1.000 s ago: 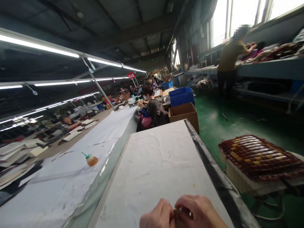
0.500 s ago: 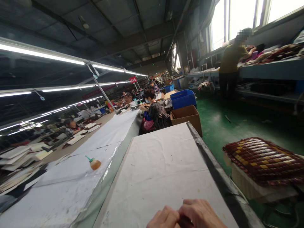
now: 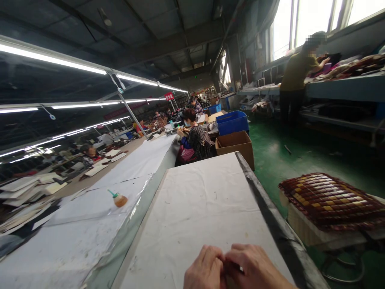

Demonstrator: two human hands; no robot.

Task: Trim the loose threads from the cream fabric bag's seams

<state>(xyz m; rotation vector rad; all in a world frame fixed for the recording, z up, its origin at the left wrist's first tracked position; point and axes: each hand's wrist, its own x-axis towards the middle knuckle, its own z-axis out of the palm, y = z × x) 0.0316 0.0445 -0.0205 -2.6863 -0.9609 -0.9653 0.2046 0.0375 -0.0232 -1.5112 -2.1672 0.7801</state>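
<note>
My left hand (image 3: 205,268) and my right hand (image 3: 255,265) meet at the bottom of the head view, over the near end of a white-covered table (image 3: 207,200). The fingers of both are curled in and closed, with the knuckles up and the fingertips turned down out of sight. A dark patch shows between the two hands. Whether it is a held piece or only shadow, I cannot make out. Farther left, a small squeeze bottle (image 3: 120,200) with amber liquid and a green nozzle rests on the adjoining white-covered bench (image 3: 90,224).
To the right, a brown and yellow woven stack (image 3: 331,200) sits on a low support. Beyond the table stand a cardboard box (image 3: 234,146), a blue bin (image 3: 231,122) and a seated person (image 3: 197,136). Another person (image 3: 293,80) stands by the window. Flat pieces (image 3: 33,188) lie piled at left.
Both hands sit slightly higher in the view and remain close together with fingers closed. The camera view has shifted a little. The bottle stays in its place on the bench.
</note>
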